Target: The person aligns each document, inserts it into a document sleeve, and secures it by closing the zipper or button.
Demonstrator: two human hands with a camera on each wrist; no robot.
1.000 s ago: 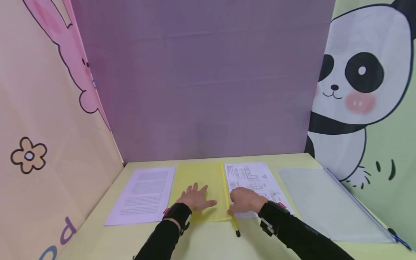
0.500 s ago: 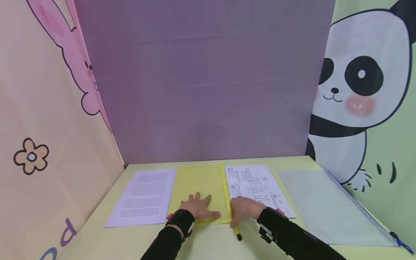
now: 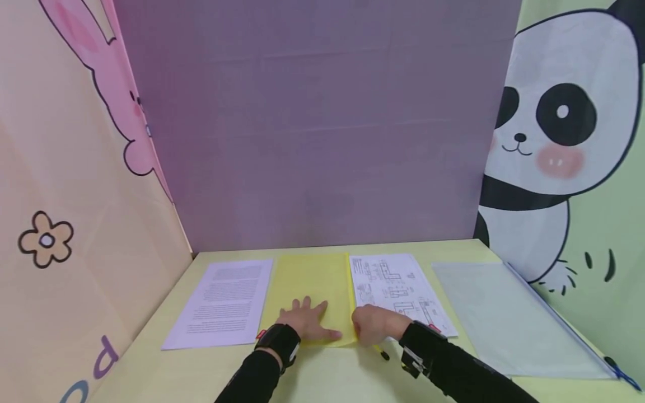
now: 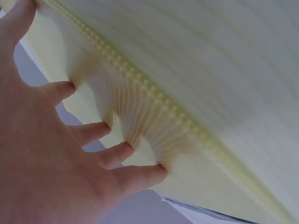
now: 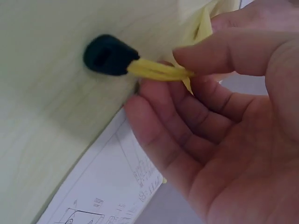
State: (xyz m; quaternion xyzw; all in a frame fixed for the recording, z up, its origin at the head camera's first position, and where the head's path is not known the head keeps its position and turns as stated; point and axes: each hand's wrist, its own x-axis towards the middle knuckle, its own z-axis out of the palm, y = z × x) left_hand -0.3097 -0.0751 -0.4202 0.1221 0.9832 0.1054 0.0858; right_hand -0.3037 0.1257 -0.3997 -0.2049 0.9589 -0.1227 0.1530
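A yellow translucent zip file bag [image 3: 312,274] lies flat on the table. My left hand [image 3: 304,321] rests on its near part, fingers spread and straight. In the left wrist view, those fingertips press creases into the bag beside its ribbed edge [image 4: 140,81]. At the bag's near right corner is my right hand [image 3: 373,323], fingers curled. The right wrist view shows its thumb and fingers pinching a short yellow zipper strap [image 5: 154,70] with a black end [image 5: 110,55]. That black end sticks out toward the right in the head view.
Left of the bag lies a sheet of printed text [image 3: 227,296]. A sheet with line drawings [image 3: 393,280] lies against its right side, partly under my right hand. Farther right is a clear bag [image 3: 519,324] with a blue strap [image 3: 625,378]. A purple panel [image 3: 322,140] stands behind the table.
Both hands have shifted toward the near edge of the bag. My right hand then moved slightly left, and the strap's black end swung to the right.
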